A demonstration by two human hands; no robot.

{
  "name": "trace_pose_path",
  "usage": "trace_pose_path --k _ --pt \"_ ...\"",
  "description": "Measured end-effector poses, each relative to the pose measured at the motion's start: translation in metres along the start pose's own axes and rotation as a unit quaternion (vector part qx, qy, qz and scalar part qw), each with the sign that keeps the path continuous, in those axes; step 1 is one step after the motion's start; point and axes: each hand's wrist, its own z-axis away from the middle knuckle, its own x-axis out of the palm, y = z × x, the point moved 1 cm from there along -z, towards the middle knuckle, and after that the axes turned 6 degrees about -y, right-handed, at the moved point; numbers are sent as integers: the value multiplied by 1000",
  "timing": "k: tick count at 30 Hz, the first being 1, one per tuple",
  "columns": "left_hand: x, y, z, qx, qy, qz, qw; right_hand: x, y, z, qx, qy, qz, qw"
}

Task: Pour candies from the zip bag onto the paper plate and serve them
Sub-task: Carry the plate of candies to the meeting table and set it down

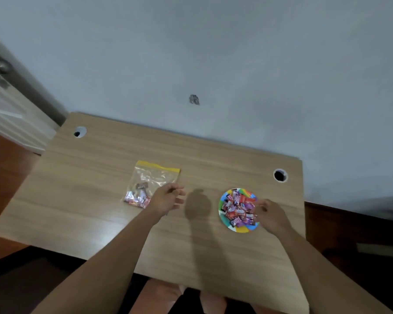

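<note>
On the paper plate [241, 230], candies [238, 209] lie heaped.

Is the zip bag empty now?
Not empty. The zip bag lies flat on the table with a few wrapped candies at its near end; most candies are on the paper plate.

A light wooden desk [100, 211] is carrying a clear zip bag [150, 184] at ten o'clock and, well apart at two o'clock, a colourful paper plate [242, 228] heaped with wrapped candies [238, 209].
</note>
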Motion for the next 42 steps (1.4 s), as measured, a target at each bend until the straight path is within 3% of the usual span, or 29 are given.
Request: trace_pose_path --k 13,27,34,42 --pt "115 -44 -56 -43 30 -65 997 -9 118 -47 75 -56 -82 992" --pt "156 -103 -98 -51 90 -108 989 25 99 -68 70 -58 -146 985" --pt "163 -89 -83 -62 97 -116 987 26 104 -67 58 -49 -120 990" --pt "162 -56 -50 -43 76 -53 995 9 85 -31 27 -5 -130 991"
